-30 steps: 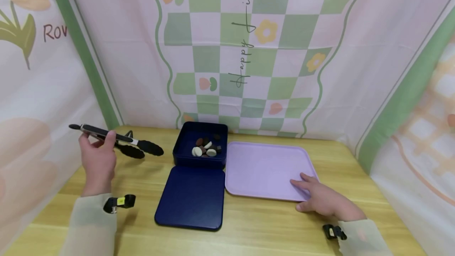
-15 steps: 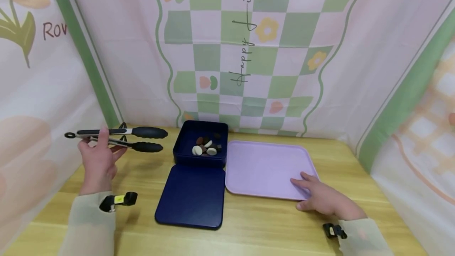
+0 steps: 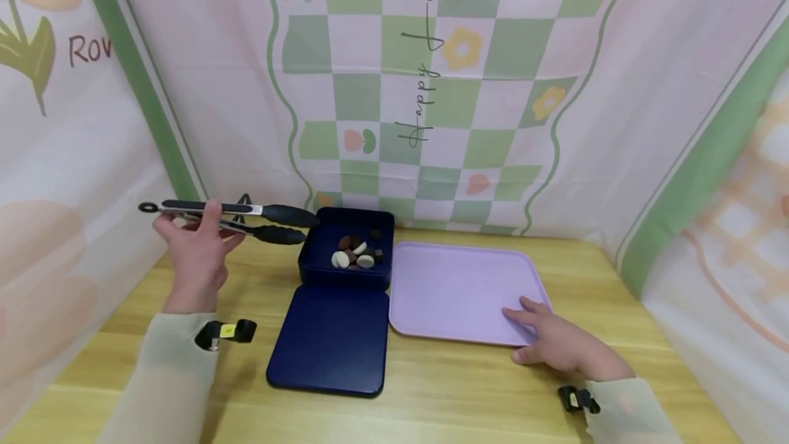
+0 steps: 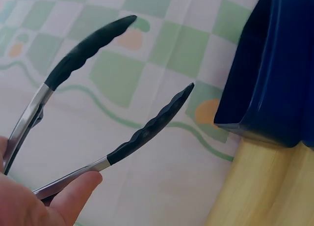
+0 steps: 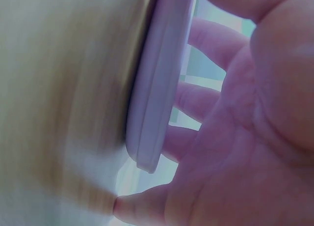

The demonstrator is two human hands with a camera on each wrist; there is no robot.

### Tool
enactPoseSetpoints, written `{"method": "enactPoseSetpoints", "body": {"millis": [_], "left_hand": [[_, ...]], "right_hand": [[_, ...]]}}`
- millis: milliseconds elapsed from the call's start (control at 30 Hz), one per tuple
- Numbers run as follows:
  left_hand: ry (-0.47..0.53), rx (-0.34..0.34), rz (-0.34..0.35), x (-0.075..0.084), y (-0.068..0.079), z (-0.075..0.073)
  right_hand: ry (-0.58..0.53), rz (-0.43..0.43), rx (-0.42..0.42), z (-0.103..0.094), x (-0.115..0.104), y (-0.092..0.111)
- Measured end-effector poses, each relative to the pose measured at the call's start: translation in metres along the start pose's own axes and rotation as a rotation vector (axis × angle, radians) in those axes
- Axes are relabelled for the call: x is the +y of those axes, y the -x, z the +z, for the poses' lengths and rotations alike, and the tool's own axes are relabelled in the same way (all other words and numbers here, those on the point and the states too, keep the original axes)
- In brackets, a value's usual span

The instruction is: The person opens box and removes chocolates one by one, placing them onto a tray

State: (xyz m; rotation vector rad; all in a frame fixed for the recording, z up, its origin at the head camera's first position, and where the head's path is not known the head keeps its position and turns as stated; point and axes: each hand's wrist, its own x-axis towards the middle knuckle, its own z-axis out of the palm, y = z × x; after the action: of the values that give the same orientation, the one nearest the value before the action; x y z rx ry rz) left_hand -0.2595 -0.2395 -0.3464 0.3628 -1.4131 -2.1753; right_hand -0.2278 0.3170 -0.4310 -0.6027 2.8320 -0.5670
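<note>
Tongs (image 3: 246, 210) in L hand (image 3: 196, 255), pointing R, axis approx. crosswise

metal tongs (image 3: 249, 210) (matt tips (image 4: 151, 129)), smooth tray (image 3: 456, 293)

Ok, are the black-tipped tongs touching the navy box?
Apart. The left wrist view shows patterned cloth plainly between the black-tipped tongs and the navy box; in the head view they merely overlap.

The right wrist view blurs the table (image 5: 64, 88) and crops the right hand (image 5: 233, 127).
</note>
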Motion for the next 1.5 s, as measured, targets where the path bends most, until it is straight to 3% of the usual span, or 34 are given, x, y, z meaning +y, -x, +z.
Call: {"method": "enactPoseSetpoints", "body": {"millis": [167, 367, 467, 733, 1000, 1233, 1500], "left_hand": [[-0.145, -0.022, 0.1, -0.01, 0.002, 0.022], [-0.31, -0.049, 0.155, -0.026, 0.007, 0.038], [-0.346, -0.067, 0.172, -0.034, 0.009, 0.044], [-0.437, -0.092, 0.167, -0.05, 0.011, 0.053], [-0.573, -0.072, 0.242, -0.062, 0.013, 0.056], [-0.592, -0.043, 0.278, -0.069, 0.015, 0.06], [-0.557, -0.036, 0.266, -0.074, 0.015, 0.062]], "right_hand": [[-0.007, 0.0, 0.005, 0.001, 0.0, 0.001], [-0.004, -0.003, 0.008, 0.003, 0.0, 0.002], [0.004, -0.005, 0.013, 0.003, 0.0, 0.002], [-0.002, 0.001, 0.009, 0.002, -0.002, 0.002], [0.0, -0.001, 0.003, -0.001, -0.003, 0.002], [0.005, 0.005, -0.002, -0.001, -0.001, 0.001], [0.009, 0.007, 0.003, -0.001, 0.0, 0.001]]}}
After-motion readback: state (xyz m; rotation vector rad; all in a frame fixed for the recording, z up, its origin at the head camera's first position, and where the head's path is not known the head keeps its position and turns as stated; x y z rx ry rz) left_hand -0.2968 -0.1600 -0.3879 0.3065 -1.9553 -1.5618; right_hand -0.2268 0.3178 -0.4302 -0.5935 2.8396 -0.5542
